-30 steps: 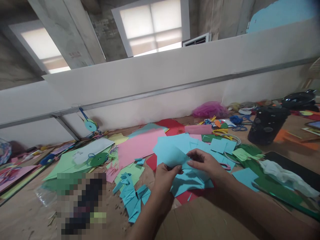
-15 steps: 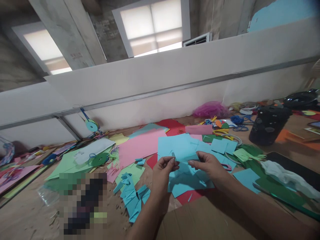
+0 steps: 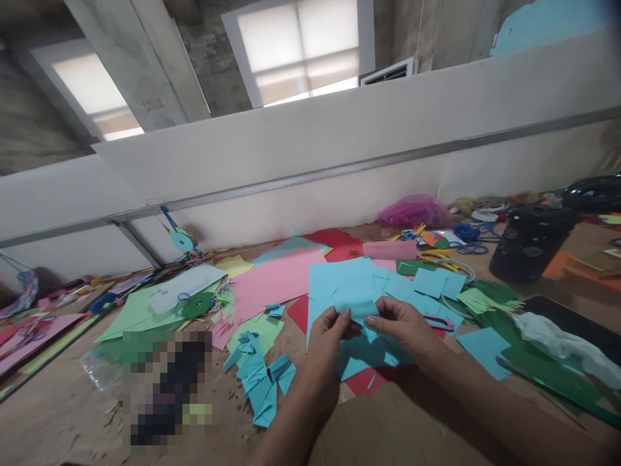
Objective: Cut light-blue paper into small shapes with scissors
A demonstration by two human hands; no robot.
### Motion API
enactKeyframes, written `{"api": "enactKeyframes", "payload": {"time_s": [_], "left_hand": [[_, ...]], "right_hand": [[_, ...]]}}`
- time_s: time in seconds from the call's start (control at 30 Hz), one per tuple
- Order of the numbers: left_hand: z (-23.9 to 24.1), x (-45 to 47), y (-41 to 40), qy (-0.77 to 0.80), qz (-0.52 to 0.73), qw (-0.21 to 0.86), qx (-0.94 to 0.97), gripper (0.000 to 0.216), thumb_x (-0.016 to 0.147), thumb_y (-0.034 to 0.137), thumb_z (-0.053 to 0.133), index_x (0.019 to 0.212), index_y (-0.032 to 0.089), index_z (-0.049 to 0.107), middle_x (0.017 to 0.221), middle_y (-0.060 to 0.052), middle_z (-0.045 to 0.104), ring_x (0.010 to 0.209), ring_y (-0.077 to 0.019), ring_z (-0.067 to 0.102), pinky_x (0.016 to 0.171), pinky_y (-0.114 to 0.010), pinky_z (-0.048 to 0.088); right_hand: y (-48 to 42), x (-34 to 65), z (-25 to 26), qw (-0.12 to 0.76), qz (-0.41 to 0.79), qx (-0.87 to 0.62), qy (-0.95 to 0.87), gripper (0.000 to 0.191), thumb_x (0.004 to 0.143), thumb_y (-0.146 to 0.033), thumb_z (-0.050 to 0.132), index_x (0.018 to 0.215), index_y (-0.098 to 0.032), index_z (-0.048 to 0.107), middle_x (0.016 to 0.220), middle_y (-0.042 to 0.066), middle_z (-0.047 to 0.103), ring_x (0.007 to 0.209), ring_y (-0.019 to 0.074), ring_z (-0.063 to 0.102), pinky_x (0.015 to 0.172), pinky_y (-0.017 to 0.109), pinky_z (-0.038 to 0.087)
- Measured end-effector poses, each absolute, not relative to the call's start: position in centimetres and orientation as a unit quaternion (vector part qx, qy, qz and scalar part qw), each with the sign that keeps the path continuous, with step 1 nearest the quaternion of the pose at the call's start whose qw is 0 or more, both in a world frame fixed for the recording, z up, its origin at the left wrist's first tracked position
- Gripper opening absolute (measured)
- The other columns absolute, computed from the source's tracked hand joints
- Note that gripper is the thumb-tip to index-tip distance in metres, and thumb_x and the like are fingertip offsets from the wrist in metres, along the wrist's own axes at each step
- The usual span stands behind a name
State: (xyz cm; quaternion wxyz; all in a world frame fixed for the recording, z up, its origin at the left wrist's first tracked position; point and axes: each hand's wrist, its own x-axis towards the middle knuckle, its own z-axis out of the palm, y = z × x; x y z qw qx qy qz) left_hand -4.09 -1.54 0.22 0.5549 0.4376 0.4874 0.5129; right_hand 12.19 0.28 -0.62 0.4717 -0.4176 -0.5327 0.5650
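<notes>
Hands meet near the middle of the table (image 3: 53, 424). The left hand (image 3: 330, 336) and the right hand (image 3: 400, 327) both grasp a small blue piece (image 3: 356, 301), each pinching its lower edge between thumb and fingertips. The piece stands up from the fingers, just above a spread of blue sheets (image 3: 334, 278) that lie flat under and beyond the hands. Thumbs nearly touch at the middle of the piece.

Left of the sheets lies a large pink sheet (image 3: 276, 278), and farther left a green sheet (image 3: 130, 314). Near the left forearm sits a heap of folded blue bits (image 3: 262, 382). A red sheet (image 3: 361, 382) shows from under the near edge of the blue ones. Brown cardboard (image 3: 388, 427) lies below the forearms at the near edge. To the far right stands a black pot (image 3: 528, 249), and nearer on the right a white cloth (image 3: 548, 330) rests on dark green paper.
</notes>
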Motion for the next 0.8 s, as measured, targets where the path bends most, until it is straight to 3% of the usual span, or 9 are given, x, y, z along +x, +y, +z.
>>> {"api": "enactKeyframes", "payload": {"time_s": [0.2, 0.43, 0.67, 0.8], "left_hand": [[-0.4, -3.4, -1.8, 0.473, 0.523, 0.547, 0.451, 0.037, 0.065, 0.05, 0.075, 0.062, 0.017, 0.058, 0.06, 0.0, 0.059, 0.062, -0.0143, 0.056, 0.063, -0.025, 0.043], [0.7, -5.1, -1.0, 0.499, 0.566, 0.507, 0.416, 0.038, 0.064, 0.052, 0.074, 0.069, 0.017, 0.063, 0.062, -0.002, 0.062, 0.062, -0.0153, 0.058, 0.066, -0.026, 0.045], [1.7, -4.9, -2.1, 0.476, 0.48, 0.603, 0.423, 0.027, 0.065, 0.042, 0.074, 0.068, 0.019, 0.061, 0.062, 0.0, 0.059, 0.061, -0.0138, 0.055, 0.063, -0.025, 0.044], [2.3, -4.1, -3.0, 0.477, 0.434, 0.641, 0.415, 0.025, 0.066, 0.041, 0.072, 0.068, 0.02, 0.059, 0.062, 0.001, 0.058, 0.061, -0.0139, 0.053, 0.059, -0.023, 0.042]], "right_hand": [[-0.1, 11.7, -0.7, 0.412, 0.601, -0.419, -0.541, 0.035, 0.061, -0.049, 0.077, 0.069, -0.017, 0.064, 0.061, 0.0, 0.06, 0.057, 0.0148, 0.05, 0.057, 0.028, 0.038], [0.2, 12.1, -0.9, 0.388, 0.599, -0.417, -0.564, 0.037, 0.064, -0.051, 0.076, 0.059, -0.019, 0.058, 0.057, 0.0, 0.061, 0.056, 0.0147, 0.052, 0.057, 0.028, 0.039], [0.4, 12.6, -0.9, 0.445, 0.681, -0.367, -0.453, 0.037, 0.068, -0.042, 0.079, 0.094, -0.019, 0.067, 0.079, 0.003, 0.069, 0.069, 0.0188, 0.062, 0.068, 0.032, 0.048], [0.3, 12.8, -0.8, 0.469, 0.712, -0.339, -0.398, 0.038, 0.065, -0.034, 0.082, 0.098, -0.019, 0.068, 0.084, 0.005, 0.073, 0.071, 0.0227, 0.067, 0.073, 0.039, 0.052]]}}
